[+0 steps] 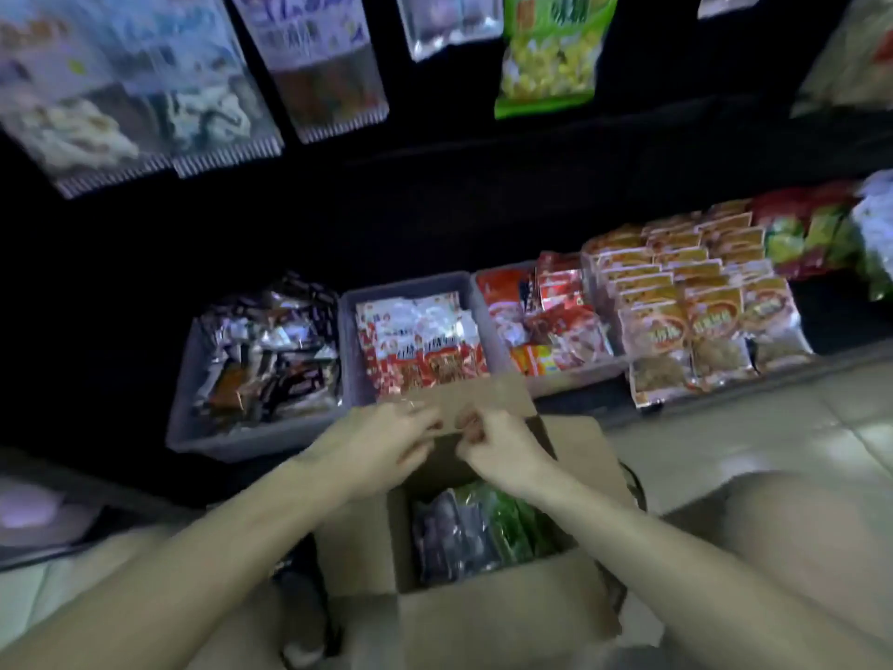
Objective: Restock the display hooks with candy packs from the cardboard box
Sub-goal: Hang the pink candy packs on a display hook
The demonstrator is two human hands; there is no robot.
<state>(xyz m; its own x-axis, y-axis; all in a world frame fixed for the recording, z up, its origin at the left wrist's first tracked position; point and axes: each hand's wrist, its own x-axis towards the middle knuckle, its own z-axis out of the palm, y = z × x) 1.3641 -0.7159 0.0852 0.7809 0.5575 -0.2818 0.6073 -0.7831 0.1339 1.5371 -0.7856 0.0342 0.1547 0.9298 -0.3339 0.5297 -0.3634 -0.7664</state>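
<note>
An open cardboard box (pixel 483 616) stands on the floor right under me. Inside it lie dark purple candy packs (pixel 449 534) and green candy packs (pixel 512 519). Its far flap (pixel 488 396) stands up. My left hand (pixel 381 442) and my right hand (pixel 502 454) meet at the flap's near edge, fingertips curled and pinching it; something thin and shiny shows by my left fingers. Packs hang from the display above: a green and yellow pack (pixel 551 55) and blurred clear packs (pixel 145 89). The hooks themselves are out of view.
Grey bins (pixel 251 442) of snack packs sit on the low shelf beyond the box. Rows of orange packs (pixel 696 302) stand to the right. My bare knee (pixel 797 524) is beside the box on the right, over a tiled floor (pixel 845 427).
</note>
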